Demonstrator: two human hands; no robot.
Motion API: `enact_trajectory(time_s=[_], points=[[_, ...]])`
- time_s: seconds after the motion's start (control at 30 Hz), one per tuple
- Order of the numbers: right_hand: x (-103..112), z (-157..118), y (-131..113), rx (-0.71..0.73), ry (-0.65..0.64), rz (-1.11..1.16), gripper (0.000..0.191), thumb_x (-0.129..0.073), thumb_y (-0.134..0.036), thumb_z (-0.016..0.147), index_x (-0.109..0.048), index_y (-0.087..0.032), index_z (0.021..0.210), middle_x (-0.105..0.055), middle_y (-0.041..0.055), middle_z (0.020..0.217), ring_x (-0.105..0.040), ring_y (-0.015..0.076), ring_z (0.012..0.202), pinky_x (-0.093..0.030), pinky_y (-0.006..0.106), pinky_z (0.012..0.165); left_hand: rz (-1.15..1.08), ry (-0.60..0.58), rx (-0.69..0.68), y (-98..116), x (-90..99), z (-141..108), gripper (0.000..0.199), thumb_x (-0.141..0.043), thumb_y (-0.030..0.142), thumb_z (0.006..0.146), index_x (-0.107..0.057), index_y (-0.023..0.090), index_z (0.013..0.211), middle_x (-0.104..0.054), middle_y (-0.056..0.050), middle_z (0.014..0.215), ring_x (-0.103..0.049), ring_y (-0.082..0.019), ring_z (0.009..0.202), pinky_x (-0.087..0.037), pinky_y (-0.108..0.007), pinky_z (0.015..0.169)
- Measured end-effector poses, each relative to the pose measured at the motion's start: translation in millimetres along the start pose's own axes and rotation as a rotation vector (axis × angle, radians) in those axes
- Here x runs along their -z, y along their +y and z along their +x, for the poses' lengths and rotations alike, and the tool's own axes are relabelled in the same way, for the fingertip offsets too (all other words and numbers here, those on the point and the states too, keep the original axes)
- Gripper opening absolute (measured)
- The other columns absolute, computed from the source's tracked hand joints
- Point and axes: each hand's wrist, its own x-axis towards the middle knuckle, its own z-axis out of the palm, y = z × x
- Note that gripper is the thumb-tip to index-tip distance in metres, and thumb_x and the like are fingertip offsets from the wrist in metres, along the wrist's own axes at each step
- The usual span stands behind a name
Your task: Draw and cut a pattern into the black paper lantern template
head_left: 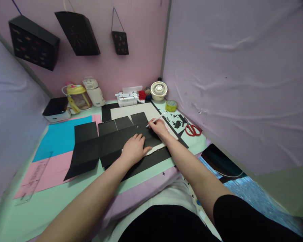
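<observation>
My left hand (135,148) lies flat with its fingers stretched out on a folded black card sheet (111,136), pressing near its lower middle. The sheet has several creased panels and slit flaps. In my right hand (158,127) is a slim white pen-like tool (158,119), whose tip points at the right part of the sheet. Whether the tip is a nib or a blade is too small to tell. A small pale mark shows on the card left of the tip. Underneath lie a white board (131,110) and a larger black sheet (158,158).
Red-handled scissors (192,130), black paper scraps (177,124) and yellow-green tape (171,106) lie to the right. A marker box (127,98), a lidded bowl (159,90) and bottles (94,91) stand behind. Blue paper (58,137) and a clear ruler (35,176) are left. Black boxes (34,42) hang above.
</observation>
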Motion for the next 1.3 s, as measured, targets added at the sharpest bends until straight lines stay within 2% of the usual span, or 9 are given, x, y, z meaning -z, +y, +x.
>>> enact_trajectory(time_s=[0.5, 1.3], points=[[0.8, -0.6, -4.2, 0.024, -0.019, -0.011, 0.019, -0.053, -0.020, 0.079, -0.067, -0.020, 0.067, -0.069, -0.0014, 0.064, -0.065, 0.0143, 0.067, -0.046, 0.023, 0.067, 0.005, -0.003, 0.001, 0.7, 0.6, 0.1, 0.059, -0.049, 0.053, 0.093, -0.055, 0.009, 0.131, -0.057, -0.017, 0.136, -0.048, -0.034, 0.129, -0.040, -0.042, 0.104], [1.7, -0.9, -5.0, 0.045, -0.044, -0.068, 0.021, -0.053, -0.020, 0.082, -0.067, -0.020, 0.067, -0.070, -0.0012, 0.066, -0.065, 0.0138, 0.069, -0.046, 0.022, 0.069, 0.004, -0.016, 0.002, -0.5, -0.5, -0.4, 0.058, -0.047, 0.054, 0.093, -0.057, 0.010, 0.130, -0.056, -0.018, 0.137, -0.047, -0.035, 0.130, -0.039, -0.042, 0.105]])
